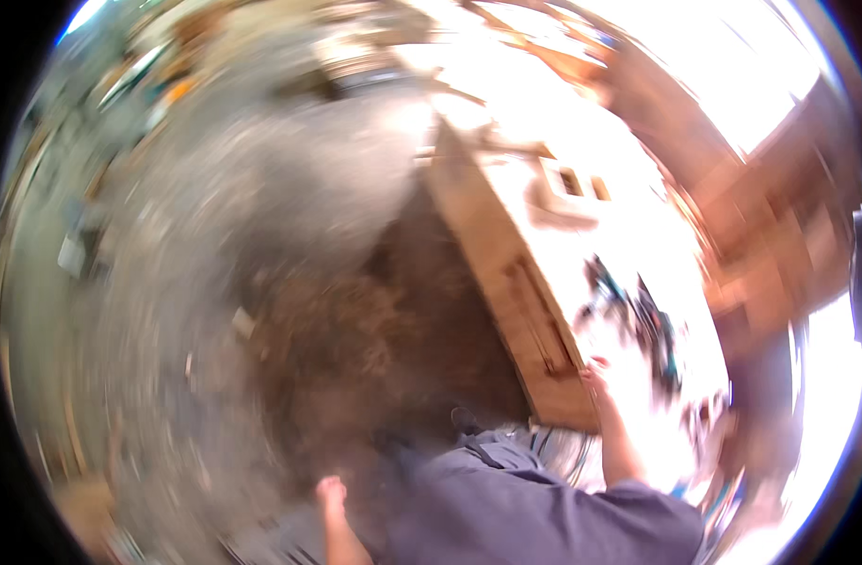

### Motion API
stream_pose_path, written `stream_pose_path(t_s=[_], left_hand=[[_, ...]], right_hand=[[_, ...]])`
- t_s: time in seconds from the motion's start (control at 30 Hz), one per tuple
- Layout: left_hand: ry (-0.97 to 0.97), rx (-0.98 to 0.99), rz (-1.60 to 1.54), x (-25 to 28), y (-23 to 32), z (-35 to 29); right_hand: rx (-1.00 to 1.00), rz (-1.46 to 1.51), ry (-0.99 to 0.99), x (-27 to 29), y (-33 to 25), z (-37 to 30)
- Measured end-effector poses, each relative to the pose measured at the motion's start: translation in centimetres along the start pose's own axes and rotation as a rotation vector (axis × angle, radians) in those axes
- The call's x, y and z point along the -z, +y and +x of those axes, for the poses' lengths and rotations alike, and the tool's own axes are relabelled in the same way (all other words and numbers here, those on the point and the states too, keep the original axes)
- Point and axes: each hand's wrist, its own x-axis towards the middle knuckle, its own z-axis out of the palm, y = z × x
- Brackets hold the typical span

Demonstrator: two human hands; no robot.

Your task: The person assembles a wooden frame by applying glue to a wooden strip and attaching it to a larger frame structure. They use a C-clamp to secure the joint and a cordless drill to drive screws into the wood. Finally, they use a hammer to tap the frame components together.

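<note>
My left hand [331, 492] hangs low over the floor, away from the bench, with nothing visible beside it. Motion blurs its fingers. At the near edge of a wooden workbench [492, 259], my right hand [596, 373] reaches to the corner of the top and seems to rest on or just over it. Its fingers are smeared too, so I cannot tell whether they grip anything. Close by on the bright bench top lie dark and teal tools [659, 334], which look like power tools but are too blurred to name.
Farther along the bench sits a pale block with two dark openings [572, 188]. A stack of flat pieces [355, 61] stands beyond the far end. The grey floor [177, 254] carries scattered scraps, with clutter along the left. Brick-coloured wall and bright windows are at right.
</note>
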Motion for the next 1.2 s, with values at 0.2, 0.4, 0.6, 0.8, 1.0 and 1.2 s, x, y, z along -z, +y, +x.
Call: stream_pose_path(t_s=[0.2,0.4,0.6,0.8,1.0,1.2], left_hand=[[-0.144,-0.089,0.098,2.0,15.5,7.9],[-0.195,-0.206,0.441,-1.5,22.0,11.8],[-0.363,-0.284,0.649,-9.9,18.9,7.7],[-0.689,-0.559,0.808,-23.3,14.5,-7.5],[-1.178,-0.772,1.026,-39.7,9.5,-25.9],[-1.586,-1.208,1.158,-47.0,2.4,-44.3]], right_hand=[[-0.071,-0.460,0.192,-4.8,2.0,-19.4],[-0.259,-0.355,0.243,-2.2,8.6,-27.4],[-0.424,-0.267,0.175,2.4,16.8,-32.8],[-0.750,-0.114,0.419,8.5,26.0,-42.5],[-0.849,0.348,0.939,8.3,34.9,-54.8],[-1.144,0.562,0.969,3.3,44.2,-63.8]])
